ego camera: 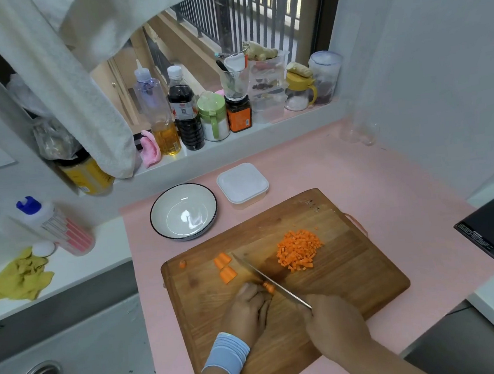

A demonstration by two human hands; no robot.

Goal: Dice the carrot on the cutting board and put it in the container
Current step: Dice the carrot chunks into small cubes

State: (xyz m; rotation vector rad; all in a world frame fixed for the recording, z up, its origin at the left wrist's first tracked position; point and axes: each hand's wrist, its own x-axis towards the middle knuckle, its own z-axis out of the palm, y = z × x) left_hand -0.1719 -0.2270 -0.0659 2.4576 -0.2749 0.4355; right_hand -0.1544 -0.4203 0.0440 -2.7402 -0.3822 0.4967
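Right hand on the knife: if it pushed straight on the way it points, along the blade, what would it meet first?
Probably the small carrot piece pinned by the left hand, which sits right beside the knife. The right hand would likely brush both, though depth is unclear.

At lower centre, the left hand (248,311) pins a small carrot piece (269,288) to the cutting board (359,281). The right hand (334,322) grips the knife (267,279), its blade seemingly on that piece. Diced carrot (299,249) is piled right of the blade and larger chunks (225,268) lie left of it. Above the board, a bowl (162,209) and a lidded container (242,185) stand on the pink counter (376,179).
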